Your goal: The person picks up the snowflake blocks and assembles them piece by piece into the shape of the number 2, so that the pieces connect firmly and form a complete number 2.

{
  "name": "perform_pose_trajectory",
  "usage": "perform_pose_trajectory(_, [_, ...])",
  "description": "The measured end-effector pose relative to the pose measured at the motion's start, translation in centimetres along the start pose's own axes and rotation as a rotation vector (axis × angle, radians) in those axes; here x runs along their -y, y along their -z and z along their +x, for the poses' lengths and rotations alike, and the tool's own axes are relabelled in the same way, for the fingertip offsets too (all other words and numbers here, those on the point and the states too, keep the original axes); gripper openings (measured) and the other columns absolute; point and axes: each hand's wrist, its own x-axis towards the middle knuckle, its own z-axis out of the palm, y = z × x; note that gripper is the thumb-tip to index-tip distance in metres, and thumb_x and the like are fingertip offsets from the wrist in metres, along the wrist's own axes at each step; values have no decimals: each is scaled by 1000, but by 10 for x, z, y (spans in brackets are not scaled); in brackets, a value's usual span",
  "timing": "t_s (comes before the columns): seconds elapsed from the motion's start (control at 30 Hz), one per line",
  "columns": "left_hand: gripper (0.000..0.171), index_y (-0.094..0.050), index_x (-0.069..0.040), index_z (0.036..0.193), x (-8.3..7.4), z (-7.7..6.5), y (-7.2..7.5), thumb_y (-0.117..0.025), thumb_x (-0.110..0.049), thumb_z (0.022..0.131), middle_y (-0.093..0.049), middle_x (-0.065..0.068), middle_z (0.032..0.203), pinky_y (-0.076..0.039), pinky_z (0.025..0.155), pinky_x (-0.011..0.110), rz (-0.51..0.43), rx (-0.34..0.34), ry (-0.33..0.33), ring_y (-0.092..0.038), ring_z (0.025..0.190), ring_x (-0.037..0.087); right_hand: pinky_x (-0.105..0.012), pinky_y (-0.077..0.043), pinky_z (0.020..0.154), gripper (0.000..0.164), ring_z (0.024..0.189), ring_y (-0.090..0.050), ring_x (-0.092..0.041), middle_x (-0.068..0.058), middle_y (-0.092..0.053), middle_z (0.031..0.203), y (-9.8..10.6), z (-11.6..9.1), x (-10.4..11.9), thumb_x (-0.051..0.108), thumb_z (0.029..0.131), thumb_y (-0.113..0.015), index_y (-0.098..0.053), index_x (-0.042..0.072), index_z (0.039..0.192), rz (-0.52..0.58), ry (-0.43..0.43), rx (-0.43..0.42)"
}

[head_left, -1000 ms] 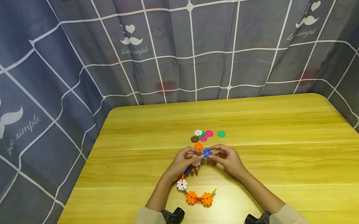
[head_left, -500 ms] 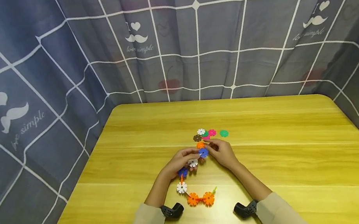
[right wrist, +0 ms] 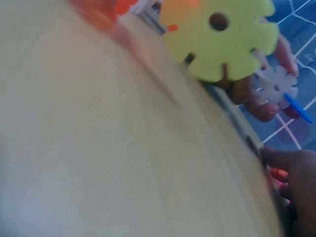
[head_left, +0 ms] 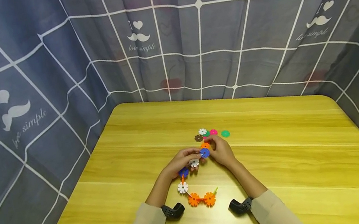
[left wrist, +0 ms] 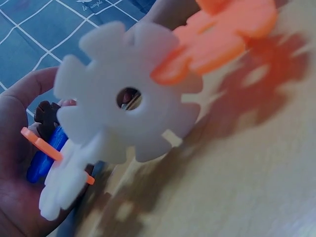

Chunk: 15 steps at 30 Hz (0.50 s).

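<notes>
My left hand [head_left: 182, 162] holds a chain of slotted plastic snowflake discs near its far end. There a blue disc [head_left: 205, 153] sticks out from the fingertips, with a white disc [head_left: 194, 163] just below. The chain curves back through another blue disc [head_left: 184, 172], a white disc [head_left: 183, 187] and two orange discs [head_left: 202, 199] to a yellow-green disc [head_left: 215, 190], seen edge-on. My right hand [head_left: 222, 151] pinches a loose orange disc [head_left: 205, 146] just beyond the blue one. In the right wrist view, its orange edge [right wrist: 279, 175] shows between the fingers.
Beyond the hands lie loose discs: a white disc [head_left: 202, 131], a brown disc [head_left: 199, 138], a pink disc [head_left: 213, 132] and a green disc [head_left: 225, 134], some overlapping. The wooden table [head_left: 301, 155] is bordered by a checked curtain [head_left: 183, 48].
My right hand has let go of the blue disc and moved forward to the loose orange disc, which has shifted slightly right. The left hand keeps hold of the chain.
</notes>
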Motion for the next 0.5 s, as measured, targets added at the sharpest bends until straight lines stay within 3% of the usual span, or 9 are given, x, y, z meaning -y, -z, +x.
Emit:
perform_pose_trajectory(0.17, [42,-50,-3,130,1,-1,-2,-56,-21,93,-62,19,105,-45,50,21,48,-9,-61,-56,56,12,-23,-47,54,30,60,-56,-16,-9,-62,74,8,-14,-1,5,83,-68,-57,2,111,287,-26,-75])
perform_pose_trajectory(0.33, [41,-50,-11,133,4,0,-2,-56,-23,94,-62,23,108,-45,50,22,97,-10,-113,-55,55,13,-36,-55,66,30,72,-64,-32,-27,-63,87,18,-28,0,8,89,-60,-56,-6,115,619,-73,-67])
perform_pose_trajectory(0.5, [42,-48,-14,135,4,3,-3,-54,-17,94,-60,27,107,-43,48,23,111,-1,-141,-52,52,14,-45,-52,72,28,79,-62,-42,-37,-58,94,25,-35,3,2,91,-55,-51,-13,114,759,-84,-40])
